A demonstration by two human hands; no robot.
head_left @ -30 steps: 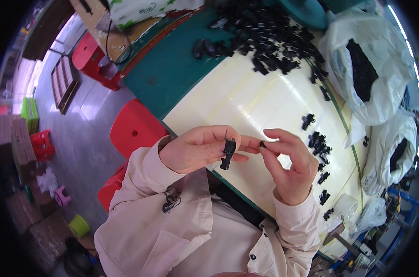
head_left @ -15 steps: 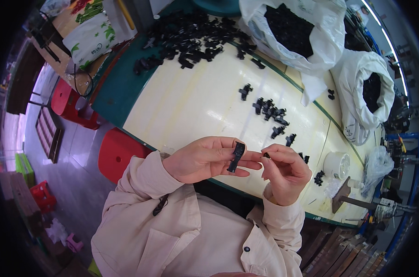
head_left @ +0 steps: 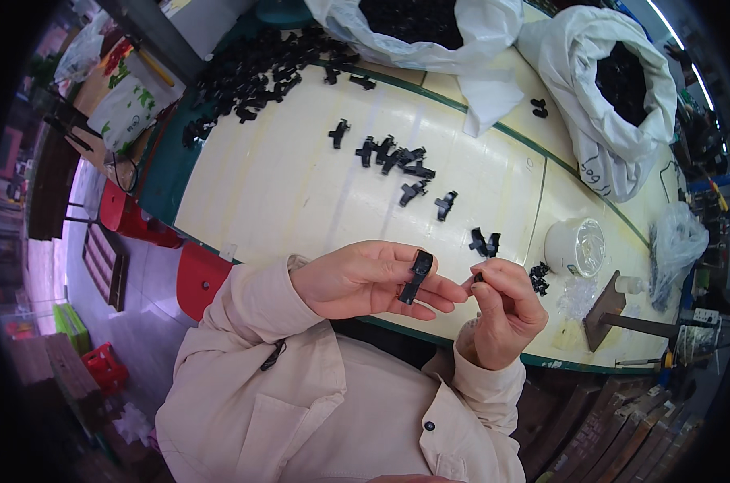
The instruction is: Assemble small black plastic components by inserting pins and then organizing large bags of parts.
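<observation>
Between the thumb and fingers of my left hand (head_left: 365, 280) is a black plastic clip-like part (head_left: 415, 276), long and narrow, held at a tilt. My right hand (head_left: 506, 310) pinches a tiny black piece (head_left: 478, 278) between thumb and fingertips, just right of the left fingertips; its exact shape is too small to make out. Both hands are above the near edge of the cream table (head_left: 300, 193). Beyond the right hand lies a pair of black clip parts (head_left: 485, 241), and a small cluster of tiny black pieces (head_left: 539, 278) is beside it.
Loose black parts (head_left: 252, 76) are heaped at the far left. White sacks (head_left: 622, 153) of black parts stand at the back. A white round tub (head_left: 575, 247) and a metal plate on a bar (head_left: 604, 312) are to the right. A red stool (head_left: 200, 282) is at the left.
The view has shifted, so the table things appear farther left and higher. Both hands keep their hold on the black pieces, and the right hand is slightly farther from the clip part.
</observation>
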